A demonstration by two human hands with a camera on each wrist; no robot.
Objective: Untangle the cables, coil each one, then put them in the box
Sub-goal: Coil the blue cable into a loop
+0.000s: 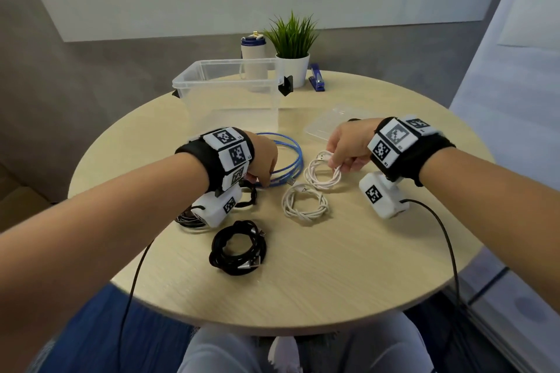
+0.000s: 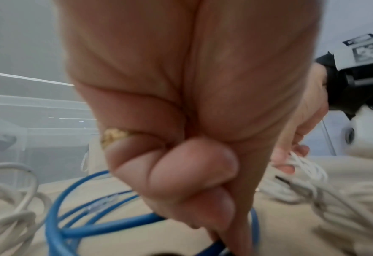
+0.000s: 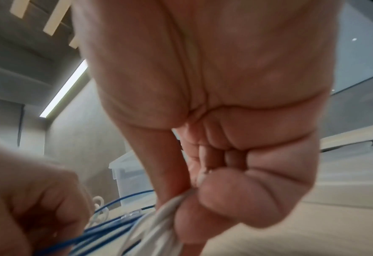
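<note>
Fingers of right hand (image 1: pixel 348 145) clamped on coiled white cable (image 1: pixel 322 174); left hand (image 1: pixel 263 160) pinches coiled blue cable (image 1: pixel 288 160). Coiling looks done; next, lift both into clear plastic box (image 1: pixel 194 76).

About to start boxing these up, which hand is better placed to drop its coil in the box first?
Left, probably. The left hand grips the blue cable lying just in front of the clear box; the right hand holds a white coil farther to the side.
</note>
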